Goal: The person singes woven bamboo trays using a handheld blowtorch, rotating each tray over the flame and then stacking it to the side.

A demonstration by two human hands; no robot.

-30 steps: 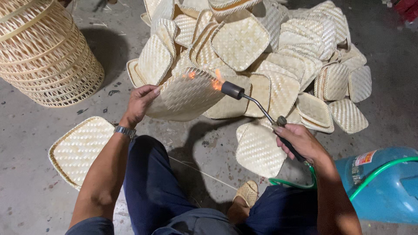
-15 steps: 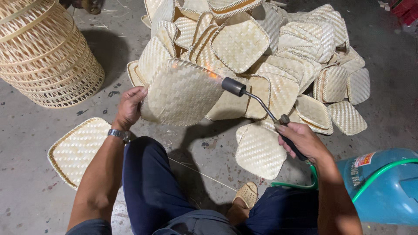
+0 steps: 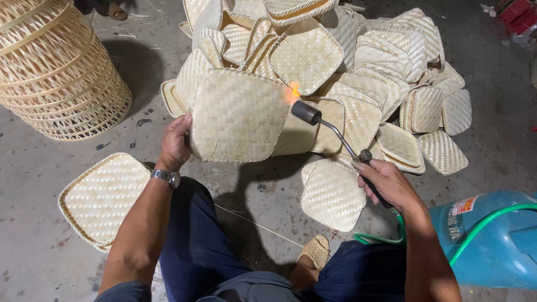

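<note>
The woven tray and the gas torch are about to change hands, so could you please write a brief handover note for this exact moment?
Left hand: grip closed on the left edge of the woven tray, held up off the floor with its underside facing the camera.
Right hand: grip closed on the handle of the gas torch; its flame is lit at the tray's upper right edge.
A green hose runs from the torch across a blue gas cylinder.
Done: cannot tell how much of this tray has been flamed.
Left: a pile of trays lies ahead; single trays lie on the floor on either side.
</note>
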